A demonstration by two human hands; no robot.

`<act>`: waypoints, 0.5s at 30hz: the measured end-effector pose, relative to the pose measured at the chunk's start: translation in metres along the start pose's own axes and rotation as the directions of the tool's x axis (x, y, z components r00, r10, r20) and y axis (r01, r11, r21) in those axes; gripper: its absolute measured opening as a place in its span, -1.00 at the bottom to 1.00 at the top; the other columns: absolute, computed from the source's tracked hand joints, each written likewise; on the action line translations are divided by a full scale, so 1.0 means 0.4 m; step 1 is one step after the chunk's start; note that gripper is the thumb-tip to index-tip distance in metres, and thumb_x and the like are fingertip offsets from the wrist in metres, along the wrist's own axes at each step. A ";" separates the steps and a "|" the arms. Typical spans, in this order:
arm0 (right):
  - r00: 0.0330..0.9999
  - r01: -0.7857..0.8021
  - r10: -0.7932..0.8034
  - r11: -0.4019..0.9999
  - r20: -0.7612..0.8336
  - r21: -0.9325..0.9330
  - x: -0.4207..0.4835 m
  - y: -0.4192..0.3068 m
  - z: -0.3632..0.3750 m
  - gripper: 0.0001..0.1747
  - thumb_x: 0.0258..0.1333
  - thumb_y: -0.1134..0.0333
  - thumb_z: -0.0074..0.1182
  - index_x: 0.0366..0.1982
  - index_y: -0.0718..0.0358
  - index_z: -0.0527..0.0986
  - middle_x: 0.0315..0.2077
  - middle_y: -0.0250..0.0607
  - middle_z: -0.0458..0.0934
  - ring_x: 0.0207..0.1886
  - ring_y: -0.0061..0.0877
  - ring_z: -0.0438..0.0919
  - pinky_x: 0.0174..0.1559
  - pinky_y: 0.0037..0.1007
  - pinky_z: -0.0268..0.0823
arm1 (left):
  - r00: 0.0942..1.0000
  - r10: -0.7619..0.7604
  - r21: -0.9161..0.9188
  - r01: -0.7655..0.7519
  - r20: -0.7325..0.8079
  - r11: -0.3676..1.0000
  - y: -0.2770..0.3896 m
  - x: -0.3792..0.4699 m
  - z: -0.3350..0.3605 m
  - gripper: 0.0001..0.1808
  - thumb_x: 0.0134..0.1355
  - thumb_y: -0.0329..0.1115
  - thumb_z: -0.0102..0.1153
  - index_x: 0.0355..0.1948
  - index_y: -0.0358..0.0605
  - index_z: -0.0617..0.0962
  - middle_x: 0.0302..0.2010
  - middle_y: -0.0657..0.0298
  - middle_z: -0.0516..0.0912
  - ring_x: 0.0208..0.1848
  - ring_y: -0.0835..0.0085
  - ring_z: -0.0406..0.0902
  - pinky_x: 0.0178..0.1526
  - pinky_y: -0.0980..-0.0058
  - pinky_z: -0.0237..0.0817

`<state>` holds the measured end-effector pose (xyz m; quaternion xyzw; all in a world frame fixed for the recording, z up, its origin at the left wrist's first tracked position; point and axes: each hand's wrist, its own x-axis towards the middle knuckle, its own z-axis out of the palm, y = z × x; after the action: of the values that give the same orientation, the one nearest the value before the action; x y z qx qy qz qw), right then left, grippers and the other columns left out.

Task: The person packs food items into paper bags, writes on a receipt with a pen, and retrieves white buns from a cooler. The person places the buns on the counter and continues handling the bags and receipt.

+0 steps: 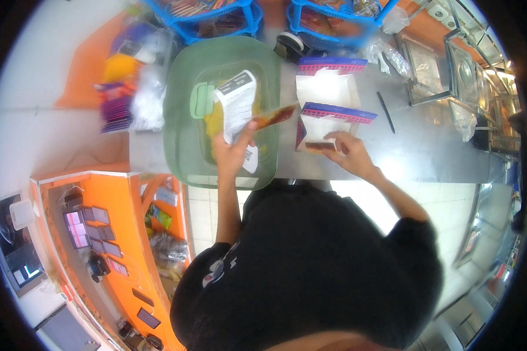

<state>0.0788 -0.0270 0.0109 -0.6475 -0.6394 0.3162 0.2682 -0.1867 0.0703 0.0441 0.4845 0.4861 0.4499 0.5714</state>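
Observation:
My left hand (234, 153) holds a long printed paper receipt (239, 103) and a small packet with reddish-brown contents (276, 119), over the lid of a green plastic tub (180, 149). At the nearer open cardboard box (339, 115), my right hand (353, 153) has thumb and fingers at its front edge, by a dark brownish packet (320, 146) low in the box; whether they grip it is unclear. Behind this box stands a second open box (327, 90) with a white inside and a blue and pink flap.
Blue plastic racks (254, 19) holding packets stand at the back. A black pen (385, 112) lies right of the boxes on the metal table (426, 153). Plastic bags (149, 101) are left of the tub. An orange counter (127, 210) with several tablets is at lower left.

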 end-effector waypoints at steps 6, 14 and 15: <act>0.942 0.302 -0.294 0.953 -0.165 0.029 0.129 -0.159 -0.114 -0.72 -0.09 0.38 0.30 -0.25 0.16 0.58 -0.59 -0.30 0.35 -0.57 -0.54 0.31 -0.50 -0.46 0.17 | 0.973 0.047 -0.029 -0.042 0.225 0.999 0.017 0.036 0.076 -0.72 0.15 -0.28 0.28 -0.20 -0.27 0.65 -0.40 0.31 0.65 -0.53 0.65 0.44 -0.47 0.66 0.26; 0.964 0.258 -0.257 0.966 0.067 -0.006 0.257 -0.171 -0.200 -0.85 -0.12 0.34 0.29 -0.41 0.18 0.63 -0.58 -0.25 0.38 -0.53 -0.48 0.35 -0.45 -0.42 0.19 | 0.968 0.007 -0.081 0.014 0.249 0.997 0.019 0.072 0.099 -0.63 0.17 -0.28 0.26 -0.05 -0.25 0.56 -0.22 0.20 0.66 -0.49 0.64 0.46 -0.47 0.66 0.26; 0.969 0.238 -0.235 0.971 0.073 -0.037 0.271 -0.158 -0.205 -0.86 -0.12 0.34 0.28 -0.42 0.19 0.63 -0.58 -0.23 0.39 -0.53 -0.46 0.35 -0.44 -0.40 0.20 | 0.970 0.052 -0.127 -0.022 0.236 0.992 0.017 0.074 0.096 -0.57 0.19 -0.25 0.23 0.03 -0.24 0.51 -0.17 0.16 0.66 -0.51 0.65 0.45 -0.48 0.69 0.24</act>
<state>0.0969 0.0883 0.1048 -0.5613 -0.7278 0.2895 0.2672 -0.1452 0.0958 0.0496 0.5080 0.3759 0.4280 0.6461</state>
